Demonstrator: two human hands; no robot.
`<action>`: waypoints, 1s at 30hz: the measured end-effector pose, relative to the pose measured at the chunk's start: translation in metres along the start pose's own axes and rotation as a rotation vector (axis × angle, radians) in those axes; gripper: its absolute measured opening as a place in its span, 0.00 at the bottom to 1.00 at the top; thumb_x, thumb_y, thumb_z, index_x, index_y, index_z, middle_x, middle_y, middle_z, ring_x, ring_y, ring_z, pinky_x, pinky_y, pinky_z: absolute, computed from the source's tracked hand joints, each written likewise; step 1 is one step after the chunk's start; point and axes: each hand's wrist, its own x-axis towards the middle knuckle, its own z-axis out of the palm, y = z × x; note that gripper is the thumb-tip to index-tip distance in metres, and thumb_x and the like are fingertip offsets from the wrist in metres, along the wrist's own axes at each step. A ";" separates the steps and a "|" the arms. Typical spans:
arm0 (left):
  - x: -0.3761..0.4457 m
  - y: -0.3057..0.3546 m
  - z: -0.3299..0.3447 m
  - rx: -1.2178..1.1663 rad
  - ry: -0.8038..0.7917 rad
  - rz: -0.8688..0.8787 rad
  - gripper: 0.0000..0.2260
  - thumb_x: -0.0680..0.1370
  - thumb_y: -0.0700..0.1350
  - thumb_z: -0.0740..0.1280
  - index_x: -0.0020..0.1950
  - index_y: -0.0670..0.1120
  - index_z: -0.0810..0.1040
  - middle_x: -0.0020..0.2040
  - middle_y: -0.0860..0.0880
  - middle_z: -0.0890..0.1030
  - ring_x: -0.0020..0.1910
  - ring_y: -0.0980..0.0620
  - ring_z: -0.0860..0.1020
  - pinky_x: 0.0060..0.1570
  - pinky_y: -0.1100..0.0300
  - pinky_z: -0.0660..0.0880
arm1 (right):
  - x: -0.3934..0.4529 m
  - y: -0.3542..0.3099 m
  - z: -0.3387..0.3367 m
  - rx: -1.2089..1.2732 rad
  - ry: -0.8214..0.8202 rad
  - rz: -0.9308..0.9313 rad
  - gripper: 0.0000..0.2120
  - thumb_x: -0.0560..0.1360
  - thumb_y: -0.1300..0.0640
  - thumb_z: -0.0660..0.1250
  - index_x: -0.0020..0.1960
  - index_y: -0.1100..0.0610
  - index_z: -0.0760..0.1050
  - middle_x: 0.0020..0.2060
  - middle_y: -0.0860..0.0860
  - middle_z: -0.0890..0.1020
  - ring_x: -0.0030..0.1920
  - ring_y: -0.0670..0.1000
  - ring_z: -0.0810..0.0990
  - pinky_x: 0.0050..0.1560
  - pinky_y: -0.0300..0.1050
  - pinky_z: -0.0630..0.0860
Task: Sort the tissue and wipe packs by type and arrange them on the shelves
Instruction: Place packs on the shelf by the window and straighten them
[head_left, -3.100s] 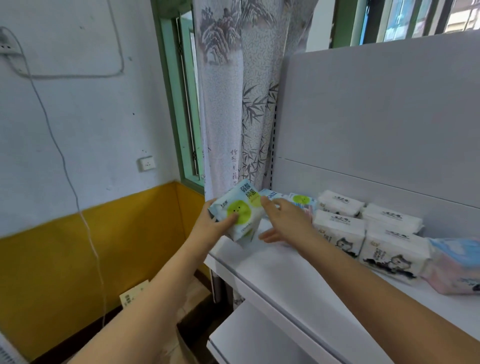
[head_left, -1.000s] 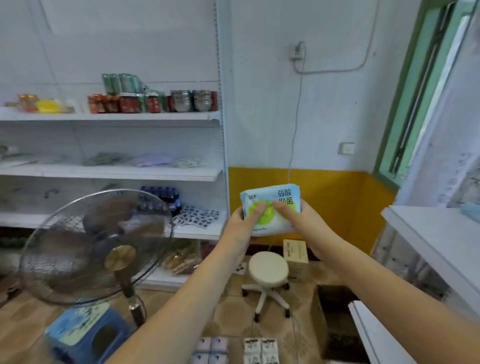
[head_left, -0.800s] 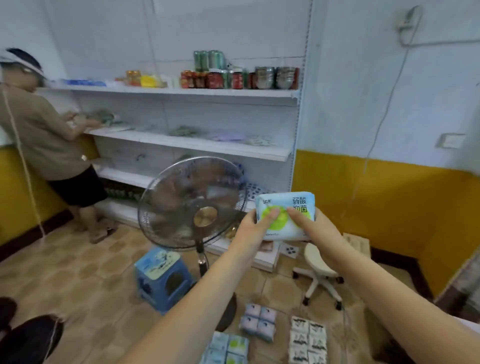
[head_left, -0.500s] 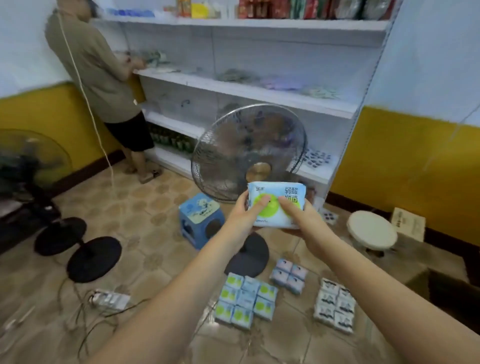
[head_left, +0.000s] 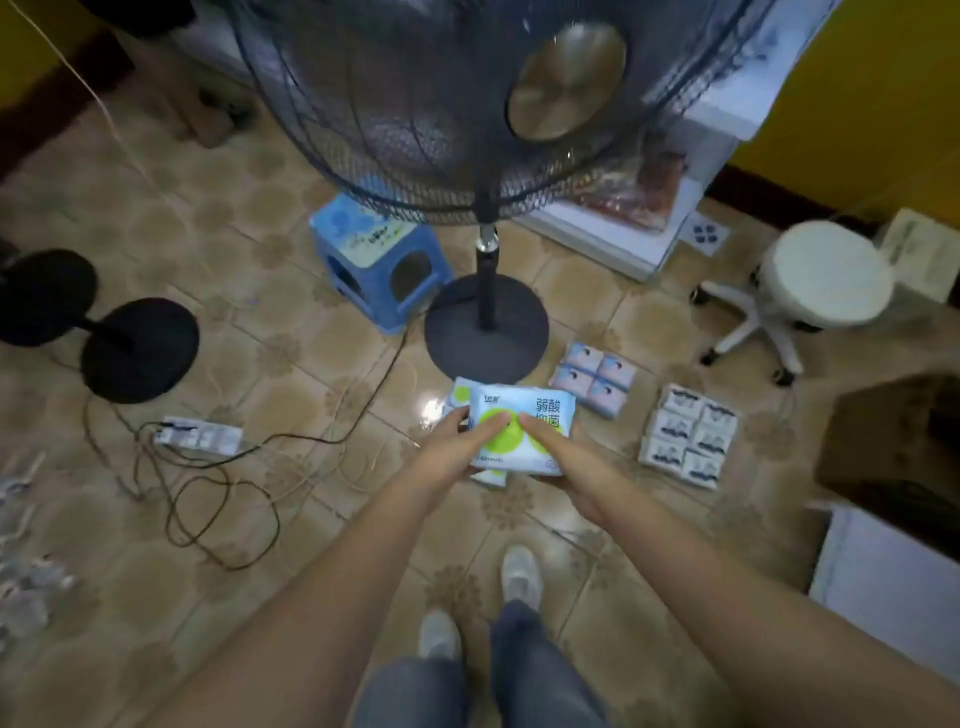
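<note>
The white soft wipe pack with green circles (head_left: 522, 435) is held out at arm's length over the tiled floor (head_left: 291, 364), long axis running left to right. The left hand (head_left: 457, 441) and right hand (head_left: 558, 449) grip its opposite ends, fingers curled over the face. Beyond and below it lie the matching green-circle packs (head_left: 460, 397), partly hidden by it.

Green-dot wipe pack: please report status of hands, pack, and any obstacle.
Left hand and right hand both grip the green-dot wipe pack. Pack held above the floor packs. Fan base stands just beyond.
</note>
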 end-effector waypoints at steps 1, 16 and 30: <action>0.019 -0.017 0.000 0.052 -0.020 -0.048 0.19 0.76 0.54 0.73 0.64 0.49 0.76 0.58 0.48 0.82 0.50 0.52 0.83 0.44 0.59 0.81 | 0.016 0.023 -0.005 0.016 0.027 0.047 0.21 0.72 0.47 0.74 0.63 0.52 0.78 0.53 0.52 0.86 0.51 0.52 0.86 0.44 0.44 0.81; 0.401 -0.340 -0.050 1.339 -0.013 -0.038 0.40 0.78 0.60 0.68 0.82 0.47 0.51 0.77 0.38 0.59 0.74 0.35 0.63 0.68 0.45 0.67 | 0.365 0.366 -0.098 -0.015 0.501 0.334 0.40 0.64 0.42 0.81 0.64 0.59 0.65 0.51 0.52 0.78 0.44 0.48 0.81 0.43 0.50 0.82; 0.542 -0.439 -0.026 1.425 0.269 -0.011 0.50 0.76 0.69 0.64 0.81 0.49 0.33 0.81 0.37 0.39 0.79 0.29 0.43 0.71 0.33 0.62 | 0.502 0.500 -0.121 -0.165 0.558 0.256 0.32 0.70 0.26 0.64 0.58 0.51 0.80 0.53 0.56 0.84 0.55 0.59 0.82 0.61 0.58 0.77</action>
